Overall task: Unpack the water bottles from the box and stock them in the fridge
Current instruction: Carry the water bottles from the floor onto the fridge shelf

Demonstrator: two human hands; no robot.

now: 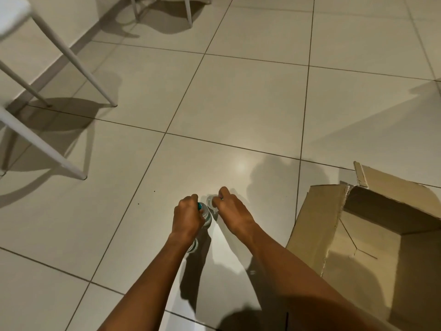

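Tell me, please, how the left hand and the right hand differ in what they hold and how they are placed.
The left hand curls round a clear water bottle near its teal cap; the right hand pinches something clear and small, too hard to identify. The left hand sits farther from the open cardboard box; the right hand is on the box's side. Both are over the tiled floor with fingers curled, close together.

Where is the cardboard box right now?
In the head view the open cardboard box sits on the tiled floor at lower right, just right of the person's right hand, with nothing visible inside.
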